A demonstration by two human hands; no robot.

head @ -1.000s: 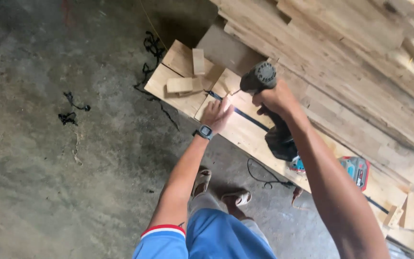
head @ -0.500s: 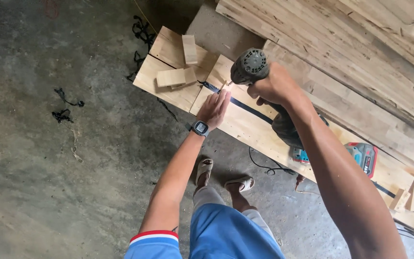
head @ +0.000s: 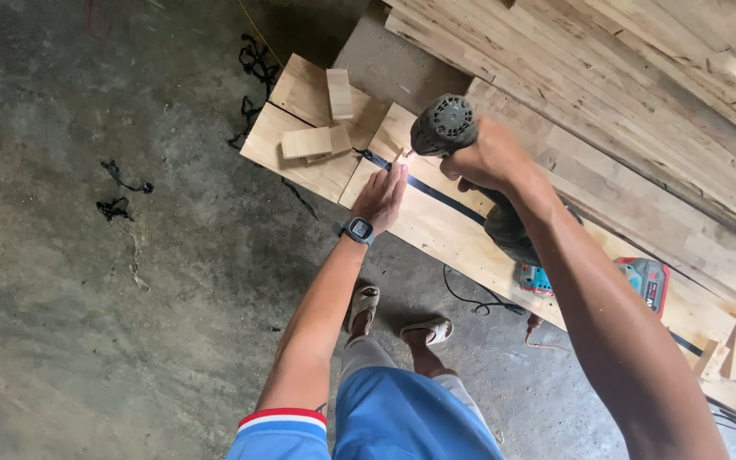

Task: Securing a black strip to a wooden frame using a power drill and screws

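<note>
Right hand (head: 489,159): closed around a dark power drill (head: 445,126), which is held nose-down over the pale wooden board (head: 436,226).
Left hand (head: 382,194): laid flat and open on the board, fingers extended toward the drill tip.
Offcuts (head: 317,140): small wooden blocks are stacked at the board's far end.
Floor (head: 129,298): grey concrete.

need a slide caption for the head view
Right hand grips a power drill over a wooden board; left hand steadies a small piece at its tip.

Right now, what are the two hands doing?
Left hand: open, flat on the wooden board.
Right hand: closed around the power drill.
</note>
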